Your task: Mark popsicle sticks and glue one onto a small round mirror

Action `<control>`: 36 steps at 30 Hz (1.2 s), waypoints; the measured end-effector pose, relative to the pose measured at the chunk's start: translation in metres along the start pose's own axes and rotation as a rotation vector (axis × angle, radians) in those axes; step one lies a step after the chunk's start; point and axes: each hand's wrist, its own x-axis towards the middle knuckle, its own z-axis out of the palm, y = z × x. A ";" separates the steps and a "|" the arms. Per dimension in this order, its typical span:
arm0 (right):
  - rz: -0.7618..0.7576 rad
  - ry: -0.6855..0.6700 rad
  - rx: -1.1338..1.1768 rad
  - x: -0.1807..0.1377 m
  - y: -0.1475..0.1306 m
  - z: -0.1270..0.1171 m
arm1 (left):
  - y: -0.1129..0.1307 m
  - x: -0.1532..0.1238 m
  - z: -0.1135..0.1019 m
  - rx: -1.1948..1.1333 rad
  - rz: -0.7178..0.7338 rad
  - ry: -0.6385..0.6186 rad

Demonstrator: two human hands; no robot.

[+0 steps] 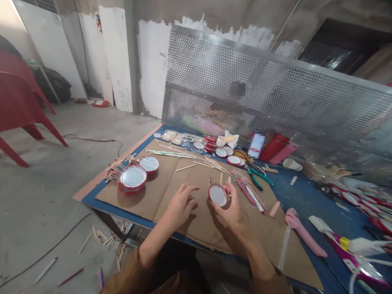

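My right hand (233, 209) is closed around the edge of a small drum (217, 195) with a red rim and a pale round face. A flat wooden stick (221, 178) shows just behind it; whether the two are joined I cannot tell. My left hand (183, 204) hovers to the left of the drum over the cardboard sheet (171, 190), fingers curved and apart, holding nothing. Further left, larger red-rimmed drums with wooden necks lie in a stack (132, 178), beside another such drum (149, 164).
Loose wooden sticks (211, 164) lie beyond my hands. Green-handled pliers (255, 179), a red bottle (275, 147) and more red-rimmed discs (234, 160) stand or lie farther back. At right are a pink tool (306, 234) and a power strip (349, 255). A perforated metal panel (275, 90) borders the table.
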 end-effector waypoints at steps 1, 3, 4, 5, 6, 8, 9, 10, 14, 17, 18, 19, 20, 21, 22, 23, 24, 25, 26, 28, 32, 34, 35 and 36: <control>0.017 -0.015 0.007 -0.002 0.008 -0.001 | 0.002 0.001 0.004 0.112 0.011 -0.045; 0.012 -0.052 -0.001 -0.004 0.018 0.000 | 0.007 0.003 0.011 0.338 0.005 -0.090; -0.005 -0.069 -0.009 -0.005 0.019 0.001 | 0.011 0.005 0.015 0.436 -0.001 -0.099; -0.025 -0.085 -0.020 -0.005 0.019 0.002 | 0.014 0.007 0.018 0.519 0.000 -0.114; -0.044 -0.098 -0.029 -0.004 0.018 0.004 | 0.017 0.009 0.021 0.588 0.007 -0.139; -0.070 -0.119 -0.046 -0.004 0.015 0.005 | 0.020 0.013 0.024 0.685 -0.005 -0.177; -0.077 -0.126 -0.054 -0.004 0.014 0.006 | 0.021 0.014 0.024 0.711 0.000 -0.197; -0.082 -0.134 -0.059 -0.004 0.013 0.006 | 0.021 0.015 0.024 0.727 0.007 -0.217; -0.094 -0.143 -0.064 -0.006 0.012 0.005 | 0.019 0.017 0.022 0.733 0.033 -0.264; -0.100 -0.118 -0.068 -0.008 0.010 0.004 | 0.017 0.017 0.022 0.730 0.007 -0.266; -0.102 -0.116 -0.070 -0.008 0.009 0.004 | 0.017 0.018 0.022 0.732 -0.004 -0.270; -0.106 -0.117 -0.071 -0.009 0.008 0.004 | 0.017 0.018 0.023 0.732 -0.012 -0.278; -0.111 -0.120 -0.073 -0.009 0.007 0.004 | 0.016 0.018 0.023 0.732 -0.018 -0.285; -0.116 -0.121 -0.076 -0.009 0.007 0.003 | 0.016 0.018 0.023 0.731 -0.021 -0.291; -0.122 -0.122 -0.081 -0.010 0.006 0.003 | 0.016 0.018 0.022 0.729 -0.023 -0.298; -0.126 -0.120 -0.087 -0.010 0.006 0.003 | 0.015 0.018 0.022 0.725 -0.024 -0.305; -0.127 -0.121 -0.094 -0.011 0.005 0.003 | 0.015 0.018 0.022 0.720 -0.025 -0.311; -0.124 -0.122 -0.099 -0.011 0.005 0.002 | 0.015 0.018 0.022 0.718 -0.026 -0.313; -0.120 -0.124 -0.101 -0.011 0.004 0.002 | 0.014 0.017 0.023 0.720 -0.028 -0.310; -0.111 -0.127 -0.096 -0.011 0.004 0.002 | 0.013 0.017 0.024 0.733 -0.023 -0.301; -0.092 -0.131 -0.100 -0.010 0.005 0.004 | 0.012 0.016 0.027 0.782 0.020 -0.289; -0.081 -0.132 -0.112 -0.010 0.005 0.005 | 0.010 0.016 0.029 0.811 0.033 -0.285; -0.078 -0.131 -0.114 -0.010 0.006 0.006 | 0.010 0.016 0.030 0.825 0.033 -0.284; -0.074 -0.132 -0.115 -0.010 0.006 0.006 | 0.009 0.016 0.030 0.838 0.033 -0.286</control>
